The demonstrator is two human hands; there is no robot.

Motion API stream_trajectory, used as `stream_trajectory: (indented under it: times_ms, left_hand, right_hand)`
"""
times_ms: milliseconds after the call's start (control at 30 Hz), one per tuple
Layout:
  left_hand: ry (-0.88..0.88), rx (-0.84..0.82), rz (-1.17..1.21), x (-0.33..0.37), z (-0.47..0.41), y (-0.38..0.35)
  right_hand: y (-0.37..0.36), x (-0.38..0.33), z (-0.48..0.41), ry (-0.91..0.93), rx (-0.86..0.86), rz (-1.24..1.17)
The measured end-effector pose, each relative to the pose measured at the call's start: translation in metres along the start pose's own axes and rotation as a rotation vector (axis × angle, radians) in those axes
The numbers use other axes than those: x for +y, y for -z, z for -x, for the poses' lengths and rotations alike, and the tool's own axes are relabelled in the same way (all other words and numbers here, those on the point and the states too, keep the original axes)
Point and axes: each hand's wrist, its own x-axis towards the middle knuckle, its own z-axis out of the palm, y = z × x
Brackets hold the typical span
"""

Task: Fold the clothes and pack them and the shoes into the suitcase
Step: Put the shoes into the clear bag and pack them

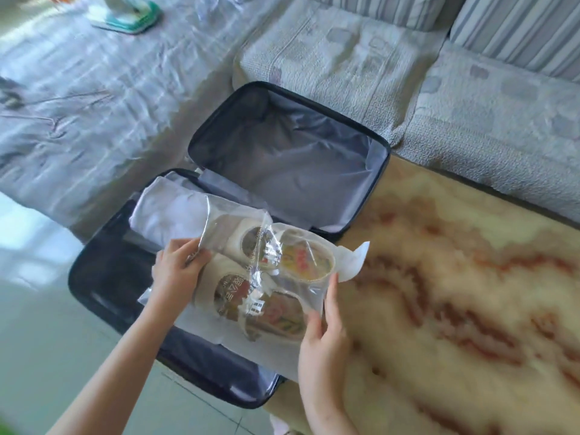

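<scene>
Both hands are busy: left hand pinches the 9 o'clock edge of a clear plastic bag, and right hand grips its 4 o'clock corner. Inside is a pair of cream shoes with printed insoles. The bag sits over the open dark navy suitcase. A folded white garment lies at 11 o'clock, and a cream-and-red marbled counter is at 3.

floor: pale glossy tiles, 8 o'clock, bright daylight glare | sofa: quilted pale cover, 1 o'clock | striped cushions: behind it, 1 to 2 o'clock | crinkled sheet: blue-grey, 10 o'clock | teal-rimmed object: blurred, 11 o'clock | plush cover: beige, reddish streaks, 4 o'clock
</scene>
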Motion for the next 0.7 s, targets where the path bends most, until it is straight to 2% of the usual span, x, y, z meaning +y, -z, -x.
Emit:
stream_trajectory:
  times_ms: [100,233,367,533,700]
  left_hand:
    - [0.028,0.007,-0.039,-0.034,-0.015,0.026]
    - [0.042,-0.005,-0.068,-0.083,-0.033,0.045]
    - [0.057,-0.033,-0.069,-0.119,-0.052,0.050]
    - [0.073,-0.088,-0.048,-0.150,-0.067,0.038]
    - [0.145,-0.212,-0.050,-0.170,-0.061,0.030]
  right_hand:
    - [-0.041,-0.001,0.026,0.003,0.008,-0.006]
    - [-0.093,0.013,0.056,-0.094,-0.117,0.062]
    - [-0.129,0.020,0.070,-0.080,-0.181,0.100]
    - [-0.141,0.036,0.069,-0.073,-0.249,0.099]
    - [-0.129,0.056,0.071,-0.146,-0.447,0.222]
